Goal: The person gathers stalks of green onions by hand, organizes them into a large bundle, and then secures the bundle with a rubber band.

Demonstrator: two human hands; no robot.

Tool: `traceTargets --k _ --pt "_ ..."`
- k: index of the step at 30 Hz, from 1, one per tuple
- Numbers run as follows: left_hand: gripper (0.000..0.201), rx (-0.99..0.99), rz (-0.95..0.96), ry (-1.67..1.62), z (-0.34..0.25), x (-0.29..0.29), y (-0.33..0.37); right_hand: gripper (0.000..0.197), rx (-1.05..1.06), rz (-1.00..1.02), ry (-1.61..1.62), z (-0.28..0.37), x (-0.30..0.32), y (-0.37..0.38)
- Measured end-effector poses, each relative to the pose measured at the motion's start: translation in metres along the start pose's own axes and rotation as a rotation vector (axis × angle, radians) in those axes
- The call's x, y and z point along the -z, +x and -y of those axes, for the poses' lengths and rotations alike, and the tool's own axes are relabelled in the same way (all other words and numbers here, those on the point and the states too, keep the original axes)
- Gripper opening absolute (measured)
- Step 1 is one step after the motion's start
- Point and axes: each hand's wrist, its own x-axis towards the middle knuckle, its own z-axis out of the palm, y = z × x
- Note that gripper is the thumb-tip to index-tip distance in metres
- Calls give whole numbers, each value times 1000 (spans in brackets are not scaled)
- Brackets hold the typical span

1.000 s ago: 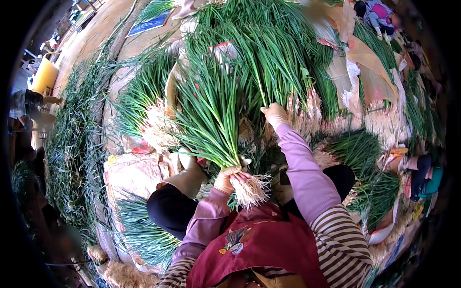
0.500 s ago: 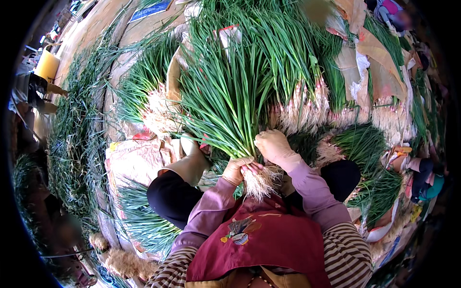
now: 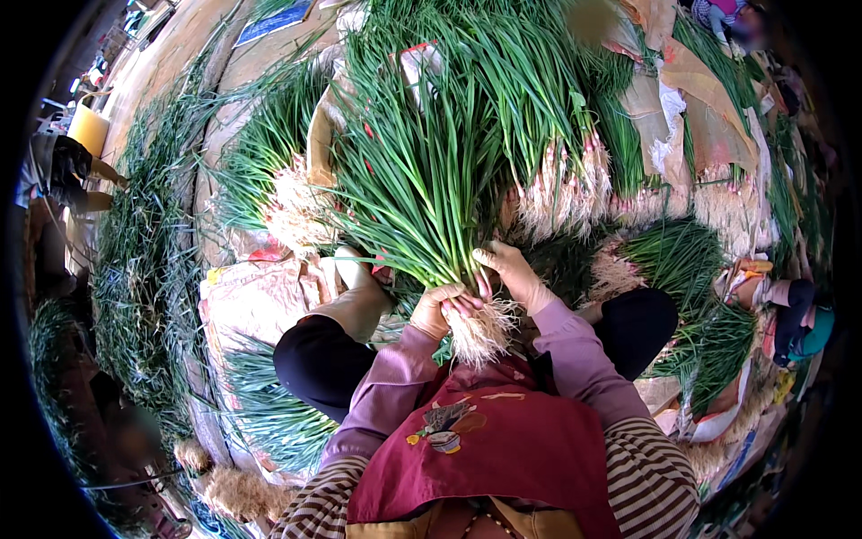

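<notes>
Between the person's raised knees, a thick bundle of long green scallions with pale stalks and a tuft of whitish roots (image 3: 431,180) stands nearly upright, its leaves fanning away toward the top of the view and its roots pointing down at the dark red apron (image 3: 512,440). Both hands, in thin beige gloves, close around the bundle just above the roots. The left hand (image 3: 440,310) wraps the stalks from the left, fingers curled tight against them. The right hand (image 3: 514,274) grips from the right a little higher, fingers bent round the stalks and nearly meeting the left.

Beyond the bundle, more bunches of green scallions with white roots (image 3: 557,180) lie in rows on brown sheets of cardboard and sacking (image 3: 700,117) spread over the ground. Loose green leaves form a long heap (image 3: 135,251) at the left. A yellow container (image 3: 88,128) stands at the far left edge. Another person's sleeve and hand (image 3: 777,292) show at the right among the bunches.
</notes>
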Motion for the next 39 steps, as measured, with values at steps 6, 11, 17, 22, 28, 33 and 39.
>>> traceTargets --k 6,11,17,22,28,33,39 --pt "24 33 28 -32 -6 2 -4 21 62 155 -156 20 5 13" --pt "23 0 -46 39 -1 -1 0 26 267 -110 -929 12 -19 -9" --pt "25 79 32 28 1 -4 6 22 299 -446 -477 -54 -12 11" --pt "27 118 -36 -40 0 0 -7 23 144 -744 -830 -36 37 27" --pt "24 81 25 -75 0 8 -4 22 -197 -378 -1270 -65 126 12" --pt "30 63 79 -72 -1 -3 -4 29 189 460 -1328 -43 85 8" --pt "23 85 98 -85 0 13 -3 23 -90 -186 5 10 -16 45"
